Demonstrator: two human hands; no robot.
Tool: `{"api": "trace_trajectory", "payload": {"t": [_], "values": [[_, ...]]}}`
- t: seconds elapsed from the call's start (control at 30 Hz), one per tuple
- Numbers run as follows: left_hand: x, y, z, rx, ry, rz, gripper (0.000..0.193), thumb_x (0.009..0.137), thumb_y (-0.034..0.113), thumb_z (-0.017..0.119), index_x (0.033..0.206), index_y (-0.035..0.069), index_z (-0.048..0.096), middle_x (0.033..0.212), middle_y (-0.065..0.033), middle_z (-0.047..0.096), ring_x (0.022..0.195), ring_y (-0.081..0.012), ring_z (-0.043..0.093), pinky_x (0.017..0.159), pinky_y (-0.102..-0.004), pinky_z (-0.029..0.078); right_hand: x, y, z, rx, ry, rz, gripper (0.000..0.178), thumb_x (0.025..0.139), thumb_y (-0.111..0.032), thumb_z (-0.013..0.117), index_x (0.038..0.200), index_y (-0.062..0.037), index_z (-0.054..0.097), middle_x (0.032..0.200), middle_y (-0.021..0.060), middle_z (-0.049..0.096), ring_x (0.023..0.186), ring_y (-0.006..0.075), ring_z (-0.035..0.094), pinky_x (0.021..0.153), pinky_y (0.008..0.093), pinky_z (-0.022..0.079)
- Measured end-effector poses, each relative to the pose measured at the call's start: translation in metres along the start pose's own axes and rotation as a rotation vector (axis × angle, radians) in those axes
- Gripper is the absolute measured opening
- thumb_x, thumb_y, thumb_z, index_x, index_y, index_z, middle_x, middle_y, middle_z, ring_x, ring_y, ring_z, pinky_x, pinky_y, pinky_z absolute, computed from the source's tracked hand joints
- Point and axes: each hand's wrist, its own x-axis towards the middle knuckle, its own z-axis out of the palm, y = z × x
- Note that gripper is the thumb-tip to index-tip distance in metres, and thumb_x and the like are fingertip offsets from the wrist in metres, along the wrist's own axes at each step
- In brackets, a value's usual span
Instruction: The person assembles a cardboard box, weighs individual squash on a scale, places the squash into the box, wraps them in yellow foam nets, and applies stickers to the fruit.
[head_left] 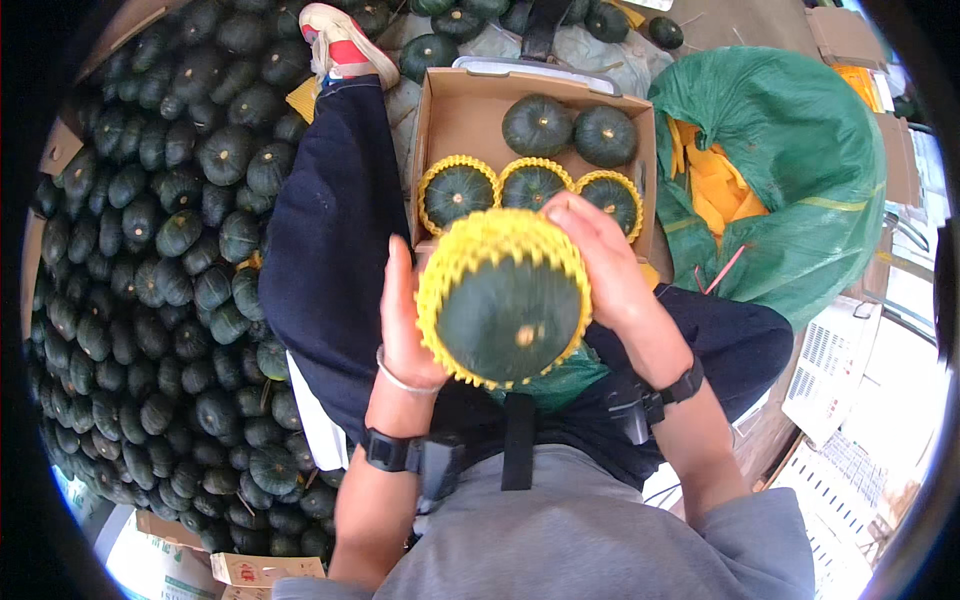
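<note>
A dark green round squash point(500, 312) in a yellow foam net point(455, 250) is held up between my two hands, over my lap. My left hand point(405, 325) presses on the net's left side. My right hand point(605, 255) wraps the upper right side, its fingers partly hidden behind the squash. Just beyond, an open cardboard box point(470, 105) holds several squashes. Three of them stand in yellow nets along its near side, such as the netted squash point(458, 195) at the left. Two bare ones, including a bare squash point(537, 125), sit at the far side.
A large pile of dark green squashes point(180, 290) covers the left side. At the right stands an open green plastic sack point(800, 180) with yellow nets point(720, 190) inside. White plastic crates point(835, 370) are at the far right. My shoe point(345, 45) rests beside the box.
</note>
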Motion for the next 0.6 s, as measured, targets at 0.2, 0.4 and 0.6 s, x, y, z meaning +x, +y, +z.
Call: {"api": "trace_trajectory", "payload": {"t": [0.2, 0.4, 0.6], "values": [[-0.047, -0.032, -0.031, 0.375, 0.033, 0.204, 0.069, 0.079, 0.005, 0.066, 0.139, 0.008, 0.031, 0.137, -0.0105, 0.04, 0.127, -0.0259, 0.041, 0.105, -0.0382, 0.036, -0.055, 0.02, 0.004, -0.174, -0.206, -0.028, 0.072, 0.088, -0.03, 0.061, 0.144, -0.0038, 0.023, 0.139, 0.0134, 0.035, 0.129, 0.0211, 0.033, 0.106, 0.0325, 0.028], [-0.059, -0.033, -0.016, 0.383, 0.047, 0.266, 0.082, 0.072, 0.001, 0.073, 0.141, 0.007, 0.028, 0.134, -0.01, 0.043, 0.125, -0.0235, 0.043, 0.105, -0.0376, 0.036, -0.07, 0.019, 0.007, 0.077, -0.278, 0.0, 0.095, 0.071, -0.02, 0.079, 0.145, -0.004, 0.022, 0.144, 0.0136, 0.03, 0.133, 0.0225, 0.029, 0.109, 0.0332, 0.026], [-0.045, -0.033, -0.011, 1.271, 0.158, 0.537, 0.099, 0.062, 0.008, 0.082, 0.141, -0.001, 0.023, 0.134, -0.0155, 0.04, 0.124, -0.0238, 0.042, 0.105, -0.0353, 0.035, -0.058, 0.007, 0.047, -1.109, -0.15, -0.369, 0.096, 0.062, -0.029, 0.082, 0.142, -0.0176, 0.031, 0.145, 0.0243, 0.015, 0.133, 0.0457, 0.019, 0.109, 0.052, 0.023]]}}
